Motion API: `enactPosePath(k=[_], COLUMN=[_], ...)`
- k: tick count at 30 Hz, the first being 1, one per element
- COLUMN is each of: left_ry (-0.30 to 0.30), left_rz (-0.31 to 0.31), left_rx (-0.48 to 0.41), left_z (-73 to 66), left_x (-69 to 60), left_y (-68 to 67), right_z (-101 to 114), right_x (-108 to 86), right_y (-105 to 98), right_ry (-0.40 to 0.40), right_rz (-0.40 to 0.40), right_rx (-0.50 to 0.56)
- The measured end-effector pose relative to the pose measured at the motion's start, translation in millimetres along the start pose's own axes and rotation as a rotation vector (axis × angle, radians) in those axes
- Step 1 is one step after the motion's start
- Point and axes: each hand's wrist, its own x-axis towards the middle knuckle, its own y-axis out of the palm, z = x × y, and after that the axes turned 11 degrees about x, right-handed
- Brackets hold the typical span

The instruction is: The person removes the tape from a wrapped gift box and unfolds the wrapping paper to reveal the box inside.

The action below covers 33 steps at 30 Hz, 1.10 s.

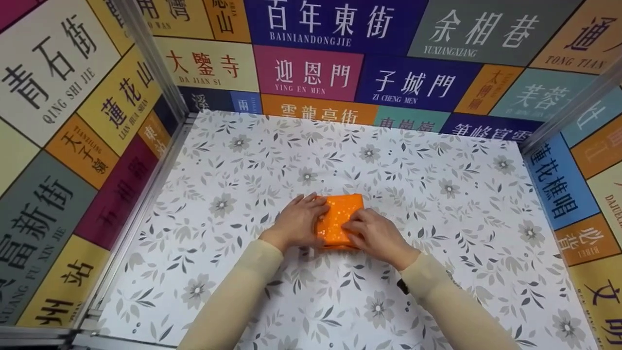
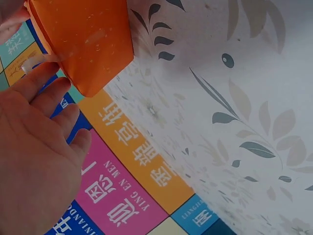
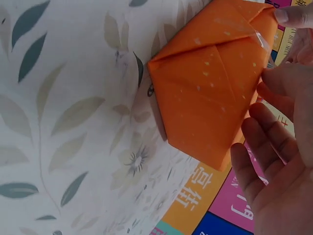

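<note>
1. An orange wrapped parcel [image 1: 341, 214] is set near the middle of the tabletop [image 1: 257, 194] and is flanked by both hands, which are held apart.
2. The parcel's left side is touched by the left hand [image 1: 297, 224]; its fingers are laid over the upper left corner and are only loosely bent.
3. The right side is met by the right hand [image 1: 380, 238], whose bent fingertips are placed on the orange face; whether anything is pinched there cannot be told, as the fingers are partly hidden.
4. In the right wrist view, the wrapping is seen creased into overlapping folds and dotted with pale specks, and a shiny clear strip [image 3: 262, 41] is shown near the top corner.
5. Both forearms are covered by cream sleeves [image 1: 235, 296], and a black object [image 1: 403, 286] is seen at the right cuff.
6. The tabletop is printed with grey flowers and leaves, and is enclosed by walls of coloured sign panels [image 1: 311, 75].
</note>
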Motion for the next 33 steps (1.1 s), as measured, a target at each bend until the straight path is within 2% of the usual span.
enactPosePath(k=[5,10,16,24,33], left_ry=[-0.009,-0.013,-0.016,-0.020,-0.017], left_rz=[0.006,0.010,0.020,0.017,0.037], left_rx=[-0.017,-0.047,-0.075,-0.067,-0.060], left_z=[1.6,2.9,2.6,2.5,2.9], left_x=[-0.4,-0.6,-0.5,-0.1,-0.5], left_y=[-1.2,-2.8,-3.1,-1.1,-1.1], right_z=[-1.4,0.6,3.7,5.1,9.6], right_x=[-1.1,1.5,8.3,13.0,8.8], right_y=[5.8,6.9,9.4,11.8,3.3], right_ry=[-0.033,-0.025,0.006,-0.008,0.087], right_rz=[-0.036,-0.042,-0.039,-0.018,0.041], right_rx=[0.013,0.025,-0.039,-0.094,-0.034])
